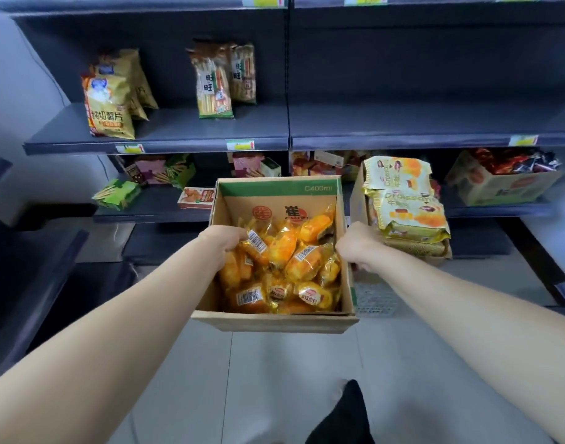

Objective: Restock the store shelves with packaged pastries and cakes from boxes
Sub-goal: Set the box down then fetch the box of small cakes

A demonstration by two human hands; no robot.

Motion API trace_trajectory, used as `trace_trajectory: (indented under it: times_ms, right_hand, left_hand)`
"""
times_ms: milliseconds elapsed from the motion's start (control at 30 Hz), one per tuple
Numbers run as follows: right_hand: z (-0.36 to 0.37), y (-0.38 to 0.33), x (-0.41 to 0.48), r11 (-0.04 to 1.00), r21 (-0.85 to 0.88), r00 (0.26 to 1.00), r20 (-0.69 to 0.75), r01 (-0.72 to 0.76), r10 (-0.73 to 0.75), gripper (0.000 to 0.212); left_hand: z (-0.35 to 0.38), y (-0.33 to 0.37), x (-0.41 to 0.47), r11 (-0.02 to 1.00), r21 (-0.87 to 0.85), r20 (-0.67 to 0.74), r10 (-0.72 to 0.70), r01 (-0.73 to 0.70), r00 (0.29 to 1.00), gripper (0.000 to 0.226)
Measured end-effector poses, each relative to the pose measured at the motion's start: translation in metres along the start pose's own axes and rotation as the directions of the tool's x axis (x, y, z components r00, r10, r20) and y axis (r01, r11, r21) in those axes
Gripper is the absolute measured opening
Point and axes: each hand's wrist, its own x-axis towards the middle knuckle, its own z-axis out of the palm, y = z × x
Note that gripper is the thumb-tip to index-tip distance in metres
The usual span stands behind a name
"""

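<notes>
An open cardboard box (pixel 276 322) hangs in front of the shelves, held between both hands. It is filled with several orange-wrapped pastries (pixel 294 254) in clear packets with barcodes. My left hand (pixel 221 238) grips the box's left wall, fingers curled over the rim among the packets. My right hand (pixel 354 243) grips the right wall, fingers hidden behind the cardboard. To the right, a stack of yellow croissant packs (pixel 406 203) sits in a second box on the low shelf.
The middle shelf (pixel 403 141) holds chip bags (pixel 109 105) and cracker packs (pixel 213 88) at the left. The lower shelf carries small snack boxes (pixel 152 171) and a carton of dark red packets (pixel 505 181). A white basket (pixel 375 299) stands below. A dark foot (pixel 345 418) shows on the floor.
</notes>
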Motion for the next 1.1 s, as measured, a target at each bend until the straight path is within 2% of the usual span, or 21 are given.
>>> trace_trajectory:
  times_ms: [67,133,167,233,267,300,433,667,900,1033,1100]
  right_hand:
    - [0.002,-0.007,0.038,0.999,0.024,0.999,0.043,0.024,-0.025,0.012]
    - [0.006,-0.012,0.074,0.998,0.046,0.996,0.071,0.048,-0.051,0.020]
    - [0.009,-0.014,0.094,0.997,0.048,0.995,0.081,0.053,-0.057,0.022]
    - [0.020,-0.018,0.129,0.998,0.041,0.993,0.102,0.049,-0.053,0.023]
    - [0.026,-0.018,0.144,0.998,0.038,0.993,0.108,0.041,-0.044,0.023]
    - [0.033,-0.019,0.161,0.999,0.033,0.994,0.109,0.030,-0.034,0.024]
    - [0.066,-0.018,0.219,1.000,0.005,0.992,0.124,-0.018,0.017,0.025]
    - [0.157,0.001,0.315,0.986,0.009,0.972,0.172,-0.164,0.160,0.024]
    - [0.276,0.044,0.399,0.965,-0.051,0.953,0.154,-0.256,0.261,0.022]
    - [0.343,0.076,0.440,0.949,-0.080,0.932,0.182,-0.304,0.313,0.023]
    - [0.374,0.092,0.458,0.942,-0.074,0.922,0.195,-0.326,0.335,0.023]
  left_hand:
    - [0.014,0.012,0.029,1.000,-0.009,-0.027,-0.028,0.028,0.999,0.027]
    - [0.026,0.021,0.057,0.998,-0.035,-0.053,-0.062,0.060,0.997,0.021]
    - [0.033,0.024,0.077,0.995,-0.050,-0.079,-0.087,0.083,0.993,0.032]
    - [0.043,0.015,0.145,0.991,-0.064,-0.129,-0.125,0.118,0.984,0.078]
    - [0.047,0.003,0.189,0.987,-0.057,-0.155,-0.155,0.148,0.976,0.091]
    - [0.054,-0.006,0.224,0.981,-0.069,-0.175,-0.193,0.184,0.965,0.092]
    - [0.077,0.005,0.249,0.969,-0.107,-0.177,-0.238,0.222,0.955,0.082]
    - [0.117,-0.030,0.370,0.954,-0.057,-0.121,-0.299,0.294,0.947,0.085]
    - [0.164,-0.101,0.477,0.932,-0.038,-0.055,-0.361,0.359,0.931,0.065]
    - [0.195,-0.152,0.545,0.922,-0.021,-0.044,-0.388,0.387,0.921,0.078]
    - [0.210,-0.171,0.571,0.917,-0.033,-0.043,-0.398,0.397,0.916,0.073]
